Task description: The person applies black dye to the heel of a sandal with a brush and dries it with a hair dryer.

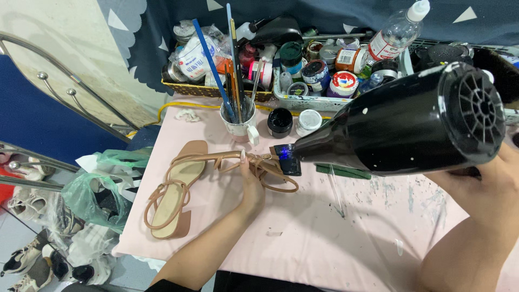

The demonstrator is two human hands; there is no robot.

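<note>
My left hand (pixel 251 184) is on the pink table (pixel 303 238) and it holds the thin straps of a tan sandal (pixel 178 189). The fingers are pressed together around the straps, and one fingertip with a light nail points up near the middle of the table. The sandal lies flat on the left part of the table, its sole toward the left edge, and its long straps run to the right under my hand, where they make a loop.

My right hand (pixel 494 184) holds a black hair dryer (pixel 405 127) by the handle. The hand is closed around it, but the body of the dryer hides most of my fingers. The narrow nozzle points to the left and down, very near the straps and my left fingers. The round grille at the back of the dryer faces the camera on the right.

Behind the sandal stands a white cup (pixel 238 127) full of brushes. Just beside it are a black jar (pixel 280 121) and a small white jar (pixel 308 121). Further back, a tray (pixel 303 100) holds many paint pots, and a clear plastic bottle (pixel 397 30) stands tilted over it. Left of the table, on the floor, I see green plastic bags (pixel 102 189).
</note>
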